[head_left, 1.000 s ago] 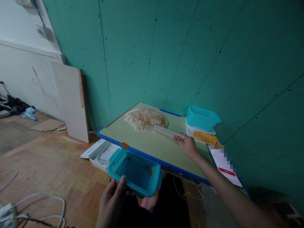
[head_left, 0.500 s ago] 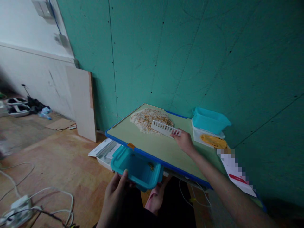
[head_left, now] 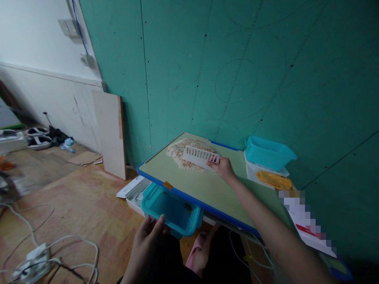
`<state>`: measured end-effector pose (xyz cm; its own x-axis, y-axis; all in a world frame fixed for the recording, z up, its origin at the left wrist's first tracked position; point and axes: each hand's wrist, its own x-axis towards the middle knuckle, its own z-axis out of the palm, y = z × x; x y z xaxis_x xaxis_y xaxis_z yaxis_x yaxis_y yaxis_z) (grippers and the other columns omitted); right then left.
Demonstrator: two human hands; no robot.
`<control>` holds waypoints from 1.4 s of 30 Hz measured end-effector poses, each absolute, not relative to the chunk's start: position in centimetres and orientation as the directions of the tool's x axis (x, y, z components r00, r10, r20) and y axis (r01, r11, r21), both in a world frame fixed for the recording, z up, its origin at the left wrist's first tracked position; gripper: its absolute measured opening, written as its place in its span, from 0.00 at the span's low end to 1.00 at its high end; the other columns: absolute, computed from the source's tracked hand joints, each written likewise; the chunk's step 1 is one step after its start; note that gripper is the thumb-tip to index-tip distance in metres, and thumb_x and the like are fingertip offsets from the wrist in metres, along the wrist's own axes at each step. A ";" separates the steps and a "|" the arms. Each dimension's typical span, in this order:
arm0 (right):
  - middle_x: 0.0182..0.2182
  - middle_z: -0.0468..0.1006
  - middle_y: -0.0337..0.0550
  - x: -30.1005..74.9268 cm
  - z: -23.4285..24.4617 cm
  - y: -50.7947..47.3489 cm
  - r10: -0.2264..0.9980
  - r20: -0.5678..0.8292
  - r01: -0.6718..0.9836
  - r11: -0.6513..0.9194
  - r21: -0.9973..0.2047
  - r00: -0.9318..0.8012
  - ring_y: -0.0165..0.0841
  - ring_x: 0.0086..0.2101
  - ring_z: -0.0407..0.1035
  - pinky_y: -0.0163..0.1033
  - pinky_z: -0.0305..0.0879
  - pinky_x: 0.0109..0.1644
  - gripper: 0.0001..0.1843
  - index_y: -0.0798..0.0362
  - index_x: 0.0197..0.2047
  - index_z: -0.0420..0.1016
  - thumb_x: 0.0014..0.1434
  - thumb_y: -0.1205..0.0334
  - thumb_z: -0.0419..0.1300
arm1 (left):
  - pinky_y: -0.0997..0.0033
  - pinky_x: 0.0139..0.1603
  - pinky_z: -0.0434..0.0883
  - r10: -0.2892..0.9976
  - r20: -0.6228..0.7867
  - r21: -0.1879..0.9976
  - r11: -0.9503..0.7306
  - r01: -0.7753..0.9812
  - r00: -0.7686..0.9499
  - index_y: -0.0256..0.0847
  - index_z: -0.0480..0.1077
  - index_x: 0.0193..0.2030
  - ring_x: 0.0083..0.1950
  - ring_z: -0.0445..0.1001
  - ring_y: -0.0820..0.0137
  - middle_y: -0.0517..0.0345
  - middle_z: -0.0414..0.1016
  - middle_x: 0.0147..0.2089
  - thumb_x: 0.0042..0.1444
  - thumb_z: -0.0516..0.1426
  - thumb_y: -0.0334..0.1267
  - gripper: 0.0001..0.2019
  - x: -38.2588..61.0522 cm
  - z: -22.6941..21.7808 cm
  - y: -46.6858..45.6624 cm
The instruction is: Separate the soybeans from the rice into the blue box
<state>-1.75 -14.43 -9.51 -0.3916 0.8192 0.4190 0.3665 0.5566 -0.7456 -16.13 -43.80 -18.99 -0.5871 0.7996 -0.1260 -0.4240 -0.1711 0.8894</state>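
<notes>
My left hand grips the near rim of a teal plastic container, which sits just below the table's front edge. A small clump of yellowish grains or beans lies in its right part. With my right hand I hold the right end of a white slotted plastic piece, tilted over a spread pile of white grains and yellow-orange kernels. The slotted piece covers part of the pile, so whether it touches the grains is hard to tell.
The pale green tabletop has a blue edge and stands against a green wall. At its right are another teal container, a yellow cloth or glove and white-red packaging. Cables and a power strip lie on the floor.
The slotted piece in my right hand has moved slightly left and up over the pile, and its slotted face shows more. My left hand still holds the container.
</notes>
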 end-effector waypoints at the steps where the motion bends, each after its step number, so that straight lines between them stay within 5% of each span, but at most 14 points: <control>1: 0.28 0.83 0.46 -2.0 -9.4 -14.3 0.815 0.424 0.359 0.562 -0.745 -0.396 0.39 0.31 0.77 0.39 0.70 0.36 0.12 0.56 0.29 0.80 0.46 0.56 0.67 | 0.73 0.28 0.68 0.799 -0.128 0.889 -0.171 -0.426 -0.588 0.38 0.72 0.32 0.26 0.70 0.71 0.60 0.73 0.25 0.47 0.67 0.47 0.15 -16.1 -18.9 -43.8; 11: 0.24 0.81 0.43 -4.1 -9.0 -14.2 0.821 0.414 0.231 0.523 -0.820 -0.393 0.37 0.28 0.75 0.38 0.70 0.33 0.08 0.55 0.26 0.79 0.44 0.59 0.68 | 0.74 0.26 0.67 0.787 -0.133 0.879 -0.188 -0.439 -0.603 0.38 0.72 0.29 0.24 0.70 0.71 0.60 0.73 0.22 0.47 0.67 0.47 0.15 -15.8 -19.4 -44.1; 19: 0.26 0.81 0.43 -4.4 -9.3 -14.5 0.823 0.391 0.146 0.483 -0.863 -0.413 0.36 0.29 0.75 0.38 0.69 0.34 0.09 0.56 0.28 0.79 0.44 0.59 0.67 | 0.74 0.28 0.69 0.775 -0.185 0.834 -0.202 -0.514 -0.604 0.38 0.73 0.35 0.26 0.72 0.72 0.59 0.74 0.26 0.48 0.67 0.45 0.14 -14.8 -19.3 -45.0; 42: 0.29 0.82 0.46 -4.9 -8.4 -15.9 0.803 0.404 0.173 0.516 -0.839 -0.439 0.37 0.31 0.76 0.37 0.69 0.34 0.09 0.58 0.32 0.81 0.47 0.62 0.66 | 0.73 0.29 0.71 0.750 -0.169 0.894 -0.157 -0.420 -0.640 0.39 0.71 0.30 0.25 0.74 0.69 0.59 0.76 0.23 0.44 0.68 0.49 0.17 -15.3 -18.5 -44.6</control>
